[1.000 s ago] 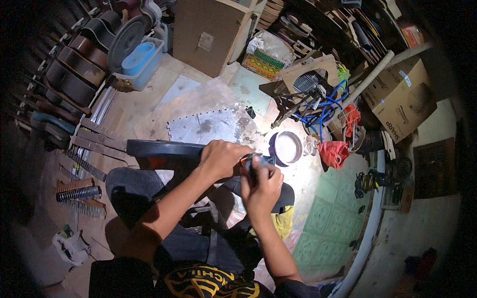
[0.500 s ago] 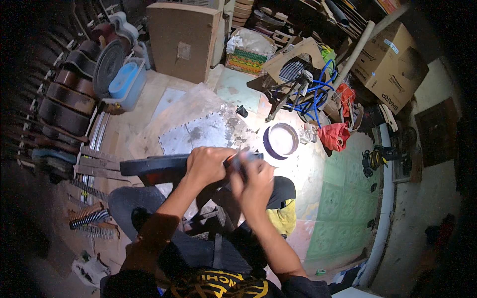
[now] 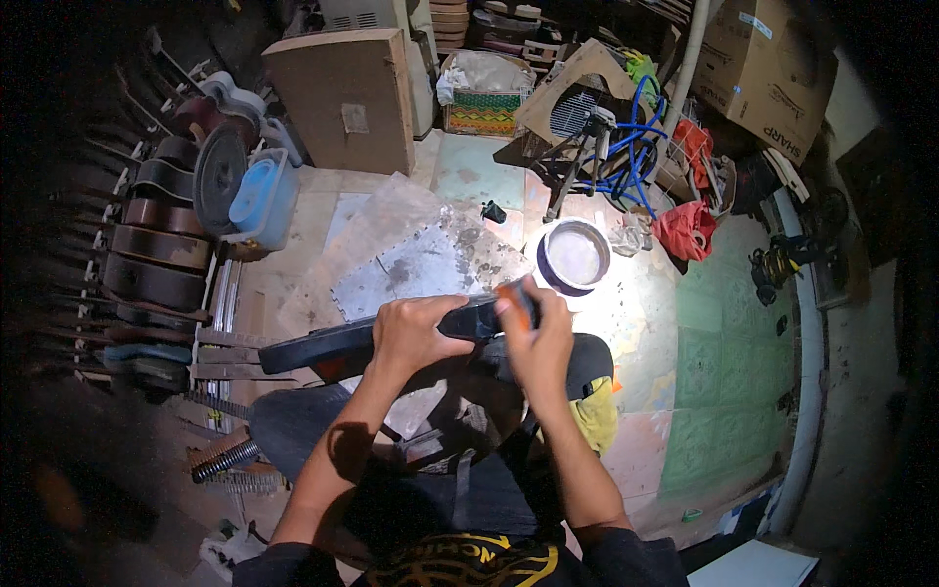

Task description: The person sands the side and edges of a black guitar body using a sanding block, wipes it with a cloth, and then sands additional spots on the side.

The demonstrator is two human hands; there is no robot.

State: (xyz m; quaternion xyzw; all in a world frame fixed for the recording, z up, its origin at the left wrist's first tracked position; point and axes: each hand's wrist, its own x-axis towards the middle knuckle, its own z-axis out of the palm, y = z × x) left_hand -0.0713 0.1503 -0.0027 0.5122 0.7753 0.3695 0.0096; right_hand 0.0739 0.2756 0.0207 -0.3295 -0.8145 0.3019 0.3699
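Across my lap lies a long black piece [image 3: 318,344], which looks like a small guitar body seen from its side. My left hand [image 3: 411,336] is closed round the middle of it, thumb toward me. At its right end my right hand [image 3: 538,328] is closed on a small orange piece [image 3: 516,303], pressed against or very near the black surface. Motion smears this piece, and my fingers hide part of it, so its kind is not plain. A yellow cloth [image 3: 592,419] lies by my right knee.
On the floor ahead are a round tub [image 3: 574,256], a small black cup [image 3: 494,211] and flat stained sheets [image 3: 396,269]. At left, curved guitar-like bodies [image 3: 161,245] hang in a row beside a blue basin [image 3: 256,191]. Blue hose [image 3: 636,147] and cardboard boxes [image 3: 342,103] stand farther off.
The view has shifted, so the surroundings sit differently. My right hand has moved right, away from my left hand, along the black piece, and the orange piece now shows in its fingers.
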